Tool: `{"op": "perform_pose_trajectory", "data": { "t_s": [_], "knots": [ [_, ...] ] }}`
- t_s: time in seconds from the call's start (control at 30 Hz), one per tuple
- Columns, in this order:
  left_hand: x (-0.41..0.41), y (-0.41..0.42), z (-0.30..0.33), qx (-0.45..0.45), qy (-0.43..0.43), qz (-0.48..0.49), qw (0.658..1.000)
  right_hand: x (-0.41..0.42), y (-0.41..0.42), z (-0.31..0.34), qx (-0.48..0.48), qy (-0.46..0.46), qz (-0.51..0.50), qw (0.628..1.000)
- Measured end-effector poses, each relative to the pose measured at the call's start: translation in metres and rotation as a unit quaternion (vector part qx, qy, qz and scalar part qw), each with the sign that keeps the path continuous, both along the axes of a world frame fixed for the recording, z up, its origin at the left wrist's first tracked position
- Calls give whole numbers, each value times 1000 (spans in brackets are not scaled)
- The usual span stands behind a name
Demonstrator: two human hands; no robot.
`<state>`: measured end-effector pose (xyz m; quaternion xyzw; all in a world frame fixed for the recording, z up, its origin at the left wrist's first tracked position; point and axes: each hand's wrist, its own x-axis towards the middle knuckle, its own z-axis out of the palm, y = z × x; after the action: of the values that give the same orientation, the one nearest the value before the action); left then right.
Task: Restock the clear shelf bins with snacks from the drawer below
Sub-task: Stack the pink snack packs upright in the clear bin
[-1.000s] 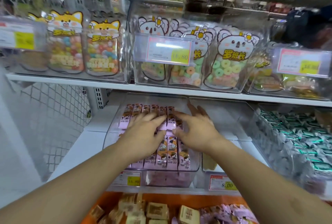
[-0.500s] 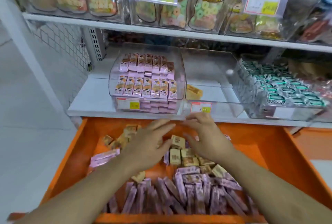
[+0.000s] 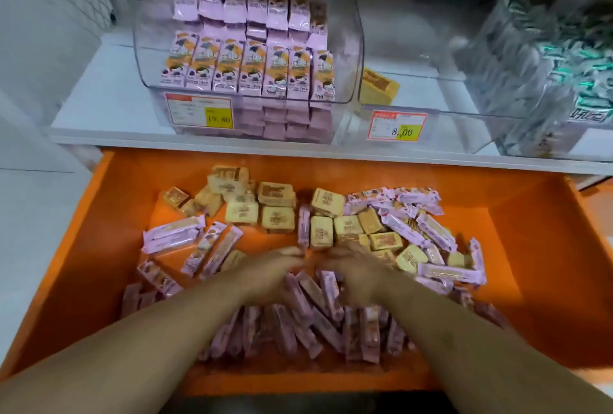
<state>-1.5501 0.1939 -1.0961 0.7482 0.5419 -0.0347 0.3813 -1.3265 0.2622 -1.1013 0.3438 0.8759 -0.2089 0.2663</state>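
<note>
Orange walls go all around the open drawer (image 3: 547, 247), which sits pulled out under the white shelf (image 3: 109, 105). Inside the drawer lie lots of snacks. Long pink snack bars (image 3: 298, 324) are heaped at the near side, and more pink ones lie loose on the left and the right. Small square tan packs (image 3: 275, 218) sit in a bunch near the back.

Both hands are down in the drawer, side by side, on top of the pink bars. The left hand (image 3: 272, 267) has its fingers bent down into the pile. The right hand (image 3: 351, 269) has its fingers curled down too. The hands are blurry, so I cannot tell if they are gripping a bar or just touching the heap.

On the shelf above stands a clear bin (image 3: 356, 32) packed with neat rows of pink and orange packs (image 3: 245, 65). It has a price tag (image 3: 199, 111) on its front. Just beside it on the right is a second clear bin (image 3: 464, 88) with only one tan pack (image 3: 378, 87) in its near left corner, and a price tag reading 8.00 (image 3: 398, 125). Further right is a third bin (image 3: 517, 48) full of silver and green packs (image 3: 583, 82).
</note>
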Motion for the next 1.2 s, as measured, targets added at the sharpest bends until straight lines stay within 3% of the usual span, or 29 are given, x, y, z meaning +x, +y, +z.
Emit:
{"op": "perform_pose_trajectory", "data": {
  "t_s": [0.23,0.37,0.5,0.6,0.7,0.87,1.07,1.2],
  "knots": [
    [-2,9,-50,-78,43,-31,996,-3,4,-24,24,30,37,999],
    [1,10,-61,-43,40,1,998,-3,4,-27,33,41,26,998],
    [1,7,-57,-41,38,15,998,-2,7,-20,-17,73,-38,996],
    [-4,6,-36,-40,31,50,997,-7,12,2,-68,83,-137,985],
    [-10,8,6,-73,-30,130,988,-11,21,32,-111,106,-204,967],
    [-20,13,103,-49,-130,223,965,-25,31,120,-96,212,-249,940],
    [-33,1,206,-28,-308,310,899,-30,14,229,-107,384,-308,864],
    [-31,-15,246,-31,-471,394,788,-34,-12,274,-122,473,-310,815]
  ]
}}
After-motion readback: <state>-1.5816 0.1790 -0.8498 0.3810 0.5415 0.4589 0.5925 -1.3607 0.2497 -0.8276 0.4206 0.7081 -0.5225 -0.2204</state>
